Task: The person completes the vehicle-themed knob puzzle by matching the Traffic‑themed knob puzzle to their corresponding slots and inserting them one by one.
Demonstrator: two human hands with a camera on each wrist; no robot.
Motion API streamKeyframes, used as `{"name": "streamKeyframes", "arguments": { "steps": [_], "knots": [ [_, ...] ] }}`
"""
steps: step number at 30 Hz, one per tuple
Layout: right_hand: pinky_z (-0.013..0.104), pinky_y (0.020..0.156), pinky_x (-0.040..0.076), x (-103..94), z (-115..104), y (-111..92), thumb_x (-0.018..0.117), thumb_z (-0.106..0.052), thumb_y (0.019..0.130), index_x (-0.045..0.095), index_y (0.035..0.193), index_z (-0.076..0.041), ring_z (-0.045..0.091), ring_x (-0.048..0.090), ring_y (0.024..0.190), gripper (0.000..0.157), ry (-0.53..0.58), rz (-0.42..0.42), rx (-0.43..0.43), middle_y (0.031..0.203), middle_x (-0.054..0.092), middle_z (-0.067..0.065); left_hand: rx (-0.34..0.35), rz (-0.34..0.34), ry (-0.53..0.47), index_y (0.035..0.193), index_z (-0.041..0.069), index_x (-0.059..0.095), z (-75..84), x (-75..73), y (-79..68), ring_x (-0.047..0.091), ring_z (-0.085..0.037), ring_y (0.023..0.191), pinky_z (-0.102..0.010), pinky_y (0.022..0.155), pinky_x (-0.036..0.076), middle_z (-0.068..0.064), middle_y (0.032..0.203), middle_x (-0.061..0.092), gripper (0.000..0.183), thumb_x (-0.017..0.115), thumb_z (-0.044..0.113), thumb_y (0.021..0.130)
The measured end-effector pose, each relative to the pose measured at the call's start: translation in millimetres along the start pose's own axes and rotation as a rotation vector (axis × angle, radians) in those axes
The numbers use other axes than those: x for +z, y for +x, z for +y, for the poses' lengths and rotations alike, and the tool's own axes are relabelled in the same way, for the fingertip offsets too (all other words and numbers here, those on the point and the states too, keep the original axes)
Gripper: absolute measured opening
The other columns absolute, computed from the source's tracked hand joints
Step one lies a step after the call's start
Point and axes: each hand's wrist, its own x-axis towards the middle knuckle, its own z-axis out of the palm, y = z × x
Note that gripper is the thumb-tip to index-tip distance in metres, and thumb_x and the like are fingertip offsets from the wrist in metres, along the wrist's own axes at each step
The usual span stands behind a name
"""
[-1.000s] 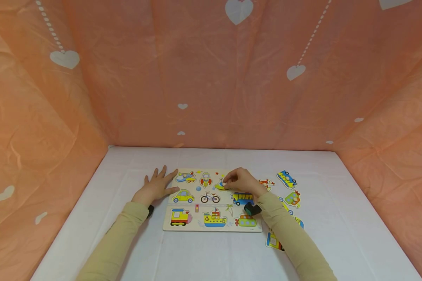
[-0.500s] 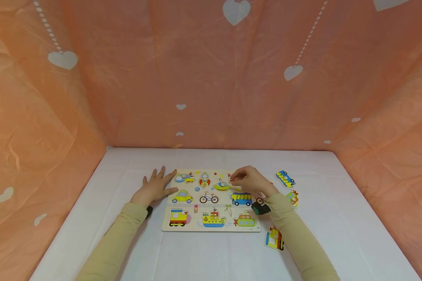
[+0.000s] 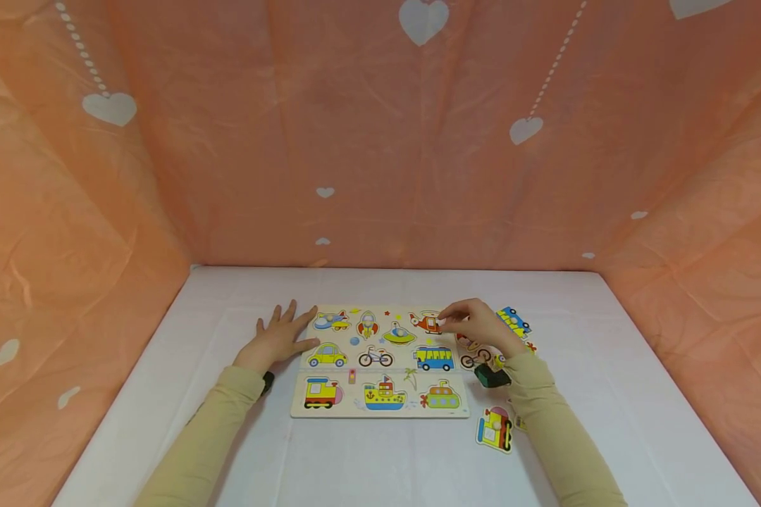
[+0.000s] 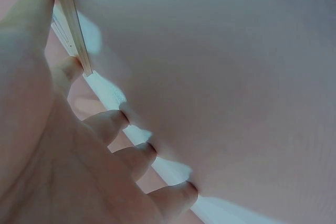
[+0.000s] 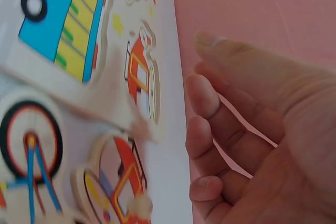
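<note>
A wooden puzzle board (image 3: pixel 355 391) with vehicle pictures lies on the white table. My left hand (image 3: pixel 269 346) rests at its left edge with spread fingers; thumb and index finger touch the board. A flying saucer piece (image 3: pixel 399 333) sits in its place in the top row, beside a rocket piece (image 3: pixel 368 324). My right hand (image 3: pixel 478 325) hovers by the board's far right corner, fingers loosely bent and holding nothing. Near it are the board's helicopter picture (image 5: pixel 139 74) and a loose helicopter piece (image 5: pixel 128 166) with a round knob.
Loose pieces lie right of the board: a bicycle (image 5: pixel 32 145), a bus (image 3: pixel 514 322) and a train (image 3: pixel 495 429), with others partly hidden under the right arm. Orange cloth (image 3: pixel 355 141) with white hearts walls the table at the back and sides.
My right hand has let go of the flying saucer piece, which stays on the board, and has moved right past the helicopter picture. My left hand stays at the board's edge.
</note>
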Motion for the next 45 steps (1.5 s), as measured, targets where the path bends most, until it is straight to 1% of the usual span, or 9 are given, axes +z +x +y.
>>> {"name": "streamKeyframes", "arguments": {
  "steps": [7,12,18,24,28,34,38,41,45],
  "knots": [
    [0.033,0.065,0.049,-12.4,2.8,-10.4,0.072,-0.014,0.087,0.07,0.107,0.0,0.021,0.055,0.079,0.024,-0.007,0.019,0.031,0.089,0.065,0.005,0.002,0.001,-0.007,0.152,0.015,0.029,0.1,-1.3,-1.3,0.001,-0.055,0.137,-0.075,0.1,0.002,-0.03,0.154,0.009,0.08,0.063,0.049,0.088],
    [0.031,0.068,0.048,-17.8,12.6,-15.3,0.071,-0.016,0.087,0.071,0.105,-0.001,0.019,0.057,0.08,0.023,-0.02,0.035,0.046,0.089,0.065,0.005,0.003,-0.004,-0.004,0.152,0.016,0.028,0.2,-0.8,-0.8,0.002,-0.055,0.137,-0.075,0.1,0.002,-0.029,0.154,0.008,0.08,0.062,0.05,0.088],
    [0.031,0.071,0.048,-22.9,22.4,-23.4,0.07,-0.012,0.088,0.069,0.106,0.003,0.02,0.057,0.079,0.024,-0.003,0.051,0.047,0.09,0.066,0.009,0.002,-0.009,-0.007,0.152,0.016,0.027,0.9,-0.8,-0.4,0.001,-0.054,0.138,-0.075,0.101,0.002,-0.028,0.155,0.007,0.08,0.062,0.05,0.089],
    [0.03,0.072,0.048,-26.6,32.1,-29.3,0.072,-0.01,0.086,0.069,0.106,0.003,0.02,0.058,0.079,0.024,0.016,0.06,0.081,0.09,0.067,0.009,0.005,-0.013,0.004,0.152,0.016,0.027,-0.6,-0.6,-0.2,0.002,-0.054,0.137,-0.075,0.1,0.003,-0.029,0.154,0.008,0.08,0.061,0.051,0.089],
    [0.028,0.072,0.047,-27.6,39.2,-32.6,0.072,-0.009,0.085,0.068,0.108,0.004,0.021,0.057,0.08,0.026,0.057,0.056,0.118,0.089,0.066,0.008,0.0,-0.022,0.01,0.152,0.017,0.026,-1.7,-0.7,0.2,0.001,-0.054,0.137,-0.075,0.1,0.002,-0.028,0.155,0.006,0.08,0.06,0.051,0.089],
    [0.025,0.068,0.047,-27.9,49.4,-33.4,0.075,-0.012,0.084,0.069,0.107,0.001,0.02,0.057,0.08,0.028,0.106,0.063,0.169,0.09,0.065,0.008,0.006,-0.015,0.006,0.152,0.017,0.027,-3.6,-0.2,1.5,0.0,-0.054,0.137,-0.075,0.1,0.001,-0.028,0.155,0.006,0.079,0.06,0.052,0.089],
    [0.025,0.066,0.046,-26.8,52.7,-32.0,0.077,-0.014,0.082,0.07,0.105,-0.001,0.019,0.056,0.078,0.027,0.087,0.08,0.174,0.088,0.065,0.006,0.01,-0.01,-0.001,0.152,0.017,0.027,-4.1,0.2,1.8,0.0,-0.054,0.137,-0.075,0.1,0.001,-0.028,0.155,0.006,0.079,0.06,0.052,0.089],
    [0.026,0.067,0.047,-25.8,54.2,-30.7,0.078,-0.015,0.081,0.071,0.103,-0.002,0.02,0.057,0.077,0.027,0.058,0.089,0.158,0.086,0.065,0.006,0.009,-0.013,-0.006,0.152,0.017,0.027,-3.6,-0.1,1.1,-0.001,-0.054,0.138,-0.075,0.1,0.001,-0.028,0.155,0.006,0.079,0.06,0.051,0.09],
    [0.028,0.067,0.047,-24.3,55.2,-28.9,0.079,-0.017,0.08,0.072,0.099,-0.004,0.021,0.056,0.076,0.024,0.043,0.101,0.175,0.084,0.064,0.004,0.005,-0.017,-0.015,0.152,0.016,0.027,-1.1,-1.4,-0.3,0.0,-0.053,0.138,-0.074,0.101,0.0,-0.028,0.155,0.006,0.079,0.061,0.05,0.089]
  ]
}}
